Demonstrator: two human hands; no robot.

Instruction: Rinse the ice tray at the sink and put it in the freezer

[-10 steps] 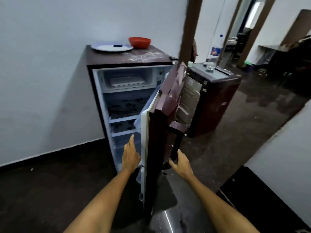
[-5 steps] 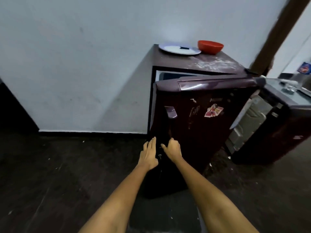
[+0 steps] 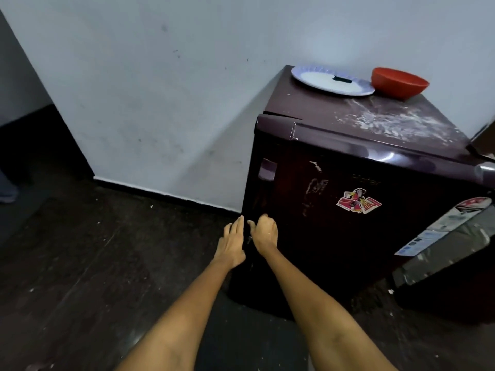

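A pale wall and dark floor frame the squat maroon fridge (image 3: 348,210), its door closed. The left hand (image 3: 231,243) lies flat with straight fingers against the door's left edge; the right hand (image 3: 263,232), fingers curled, presses beside it, gripping nothing. A second ago the door stood wide open. The ice tray is out of sight, behind it.
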